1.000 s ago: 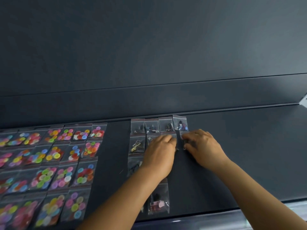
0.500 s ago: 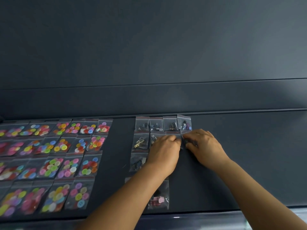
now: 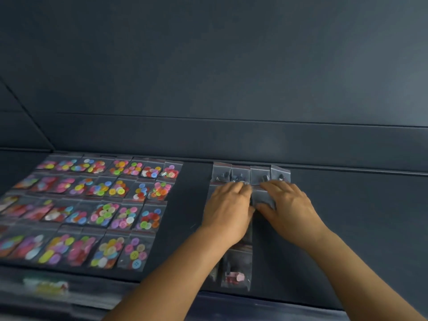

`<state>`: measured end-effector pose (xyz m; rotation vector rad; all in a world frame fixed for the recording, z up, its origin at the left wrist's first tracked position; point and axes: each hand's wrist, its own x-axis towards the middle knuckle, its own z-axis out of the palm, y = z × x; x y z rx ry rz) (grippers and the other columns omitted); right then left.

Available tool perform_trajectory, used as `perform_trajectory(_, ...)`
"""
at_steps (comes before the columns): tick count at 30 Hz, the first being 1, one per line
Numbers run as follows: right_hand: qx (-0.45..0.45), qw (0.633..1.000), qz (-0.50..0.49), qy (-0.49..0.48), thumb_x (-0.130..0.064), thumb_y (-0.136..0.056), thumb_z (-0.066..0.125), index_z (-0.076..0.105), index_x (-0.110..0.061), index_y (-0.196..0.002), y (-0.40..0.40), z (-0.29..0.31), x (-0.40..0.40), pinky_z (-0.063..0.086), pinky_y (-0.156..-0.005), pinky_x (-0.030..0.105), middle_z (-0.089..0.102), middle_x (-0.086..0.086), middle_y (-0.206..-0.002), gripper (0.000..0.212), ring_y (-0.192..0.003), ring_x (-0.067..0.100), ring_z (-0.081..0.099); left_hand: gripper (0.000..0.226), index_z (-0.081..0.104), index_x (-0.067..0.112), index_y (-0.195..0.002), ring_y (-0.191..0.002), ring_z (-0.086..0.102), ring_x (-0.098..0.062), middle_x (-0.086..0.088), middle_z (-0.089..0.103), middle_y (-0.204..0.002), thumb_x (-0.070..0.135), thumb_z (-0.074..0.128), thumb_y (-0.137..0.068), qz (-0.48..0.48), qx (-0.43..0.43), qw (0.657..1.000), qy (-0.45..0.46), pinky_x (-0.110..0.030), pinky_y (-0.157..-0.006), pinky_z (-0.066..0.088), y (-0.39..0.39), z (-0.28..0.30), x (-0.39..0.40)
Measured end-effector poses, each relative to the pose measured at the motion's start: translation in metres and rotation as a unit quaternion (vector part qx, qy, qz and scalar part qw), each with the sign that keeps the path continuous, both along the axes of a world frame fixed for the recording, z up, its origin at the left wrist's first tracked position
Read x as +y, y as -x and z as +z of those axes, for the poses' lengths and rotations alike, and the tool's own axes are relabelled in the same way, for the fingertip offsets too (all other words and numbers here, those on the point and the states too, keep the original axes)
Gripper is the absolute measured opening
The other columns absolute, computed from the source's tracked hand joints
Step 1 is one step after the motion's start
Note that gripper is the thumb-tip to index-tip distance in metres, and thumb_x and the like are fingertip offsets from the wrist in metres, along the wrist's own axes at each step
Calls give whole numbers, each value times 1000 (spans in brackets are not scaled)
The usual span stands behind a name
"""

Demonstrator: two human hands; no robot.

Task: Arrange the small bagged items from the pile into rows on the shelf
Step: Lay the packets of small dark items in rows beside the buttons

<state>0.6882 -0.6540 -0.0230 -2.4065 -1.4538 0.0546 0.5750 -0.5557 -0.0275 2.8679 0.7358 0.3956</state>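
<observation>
Both hands lay on the shelf (image 3: 347,216) over the second row. The bag (image 3: 262,199) sat between them, long axis running away from the person, under the back row (image 3: 251,173). The right hand (image 3: 289,205) pinched its right edge; the left hand (image 3: 228,205) pressed flat, fingers loose, just beside.

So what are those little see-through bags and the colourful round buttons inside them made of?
The small clear zip bags look like thin glossy plastic film: transparent, light glinting off them. The colourful round buttons seem plastic too, judging by bright, partly translucent colours, though blur leaves that uncertain.
</observation>
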Motion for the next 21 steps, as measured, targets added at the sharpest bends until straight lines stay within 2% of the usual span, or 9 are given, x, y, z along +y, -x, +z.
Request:
perform_trajectory(3,-15,999,34,8,-45,-91,49,32,-25,-143,21,6,17,21,-112,36,36,-7,-147,58,-137,17,28,55,35,15,-143,-134,34,-21,-3,42,-144,34,52,-94,35,-6,999,-10,-34,-112,22,29,6,12)
perform_trajectory(7,-27,996,87,-3,-48,-90,48,26,-28,-145,62,14,47,18,-113,35,33,-8,-148,62,-138,16,25,58,28,20,-146,-138,28,-20,-2,35,-149,38,50,-95,94,-10,995,-5,-34,-114,18,81,10,34)
perform_trajectory(21,7,974,227,-14,-47,-90,49,27,-30,-144,299,23,176,18,-113,37,31,-8,-150,60,-138,16,25,55,33,22,-144,-134,31,-18,3,38,-146,39,49,-94,233,-33,972,-3,-33,-111,25,336,21,126)
